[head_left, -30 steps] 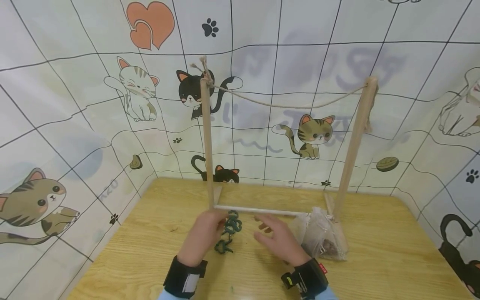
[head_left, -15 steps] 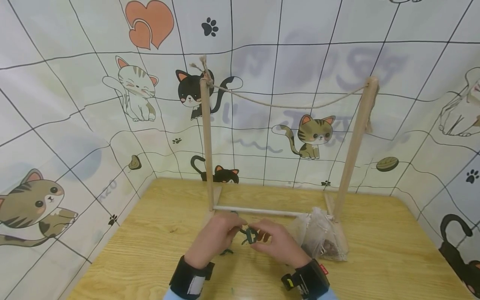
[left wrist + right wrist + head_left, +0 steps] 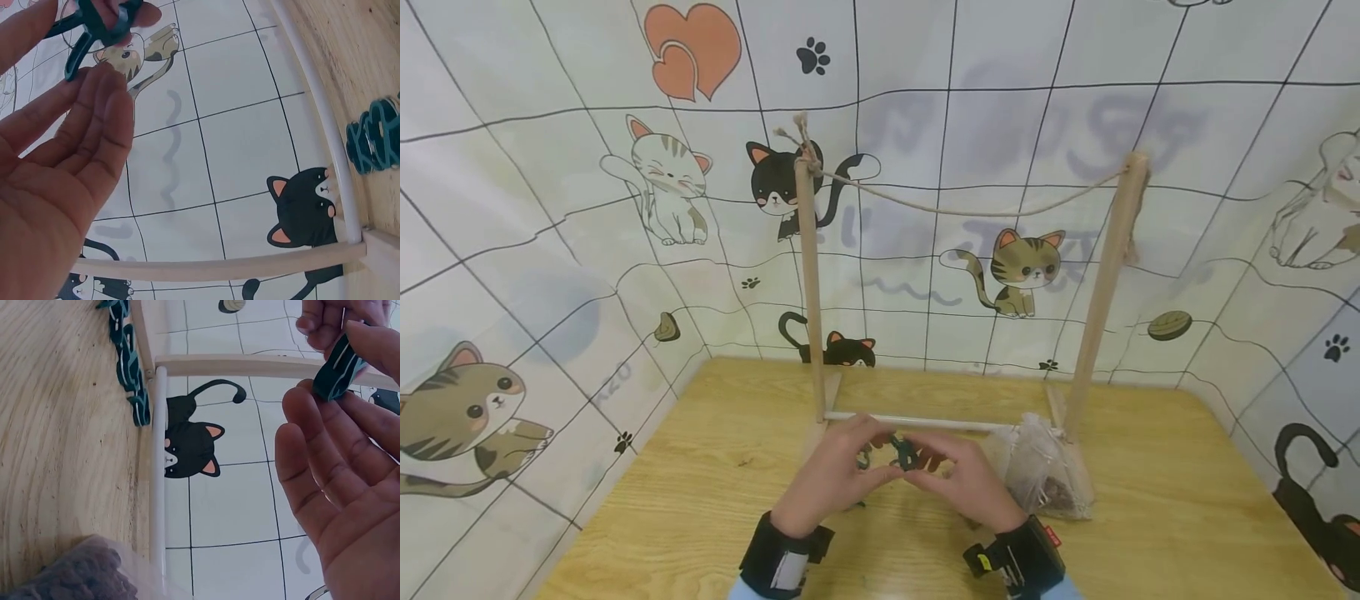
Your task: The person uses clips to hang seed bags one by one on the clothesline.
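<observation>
A dark green plastic clothespin (image 3: pixel 905 452) is held up between the two hands, in front of the wooden frame. The left hand (image 3: pixel 831 477) pinches it from the left, its thumb and fingertips on the pin's legs. From the right, the right hand (image 3: pixel 967 479) pinches the same piece between thumb and fingers. Seen from the left wrist, the clothespin (image 3: pixel 94 24) shows spread legs and a thin wire loop. More green clothespins (image 3: pixel 128 362) lie in a row on the table beside the frame, mostly hidden behind the left hand in the head view.
Two wooden posts (image 3: pixel 808 283) carry a sagging rope (image 3: pixel 970 213) between their tops. A white rod (image 3: pixel 932 423) joins them low down. By the right post stands a translucent bag (image 3: pixel 1037 467) with dark contents. A cat-patterned cloth (image 3: pixel 910 275) hangs behind the wooden table (image 3: pixel 662 500).
The left hand has lifted one clothespin from the row and moved right with it. The right hand has met it, and both now hold the clothespin.
</observation>
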`<state>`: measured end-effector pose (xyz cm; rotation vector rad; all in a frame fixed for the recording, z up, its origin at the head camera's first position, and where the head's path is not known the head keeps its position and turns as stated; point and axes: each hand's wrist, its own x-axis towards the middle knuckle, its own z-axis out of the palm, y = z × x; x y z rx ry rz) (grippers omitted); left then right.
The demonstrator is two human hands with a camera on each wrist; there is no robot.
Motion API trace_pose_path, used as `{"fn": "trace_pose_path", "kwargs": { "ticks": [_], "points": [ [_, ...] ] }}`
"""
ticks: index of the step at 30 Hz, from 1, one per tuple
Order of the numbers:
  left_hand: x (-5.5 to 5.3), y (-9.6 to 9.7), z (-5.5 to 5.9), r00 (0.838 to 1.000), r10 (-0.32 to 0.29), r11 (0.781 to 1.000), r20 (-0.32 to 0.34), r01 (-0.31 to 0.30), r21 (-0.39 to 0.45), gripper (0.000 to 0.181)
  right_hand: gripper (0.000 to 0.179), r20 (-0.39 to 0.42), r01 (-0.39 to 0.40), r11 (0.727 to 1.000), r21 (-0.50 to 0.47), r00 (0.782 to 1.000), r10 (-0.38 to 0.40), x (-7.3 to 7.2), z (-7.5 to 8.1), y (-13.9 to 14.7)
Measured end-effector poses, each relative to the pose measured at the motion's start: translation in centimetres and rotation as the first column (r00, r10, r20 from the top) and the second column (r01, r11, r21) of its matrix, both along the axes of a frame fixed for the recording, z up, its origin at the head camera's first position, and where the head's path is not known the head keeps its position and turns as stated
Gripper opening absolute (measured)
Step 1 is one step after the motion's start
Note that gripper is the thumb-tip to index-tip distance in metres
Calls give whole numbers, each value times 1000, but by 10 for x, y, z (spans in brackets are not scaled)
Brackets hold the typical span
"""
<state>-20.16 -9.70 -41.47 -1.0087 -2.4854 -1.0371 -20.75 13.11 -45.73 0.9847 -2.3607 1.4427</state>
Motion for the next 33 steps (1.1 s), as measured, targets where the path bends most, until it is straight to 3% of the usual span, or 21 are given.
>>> {"fn": "trace_pose_path", "kwargs": {
  "ticks": [5,13,16,19,22,26,30,33],
  "points": [
    [0,1,-1,1000,-25,993,-16,26,111,39,46,0,-30,999,-34,1000,30,1,1,-3],
    [-3,5,-8,997,-31,960,-73,50,275,31,47,16,-35,999,-37,999,36,1,1,-2],
    [-3,7,-8,996,-8,954,-83,32,299,26,47,18,5,1000,-8,1000,-4,0,3,2],
    [-2,7,-7,997,28,947,-69,-4,321,21,39,-22,114,993,22,993,-114,1,8,11],
    [-2,7,-7,996,64,942,-67,-39,333,17,27,-37,264,963,58,964,-262,2,16,24],
    [-2,7,-6,993,87,938,-85,-53,343,14,14,2,434,885,169,898,-440,5,25,45],
    [-2,7,-5,992,96,937,-87,-61,343,14,5,66,502,809,307,836,-544,6,33,64],
    [-2,7,-4,991,103,939,-83,-70,337,13,10,132,488,780,391,809,-573,7,35,74]
  ]
}}
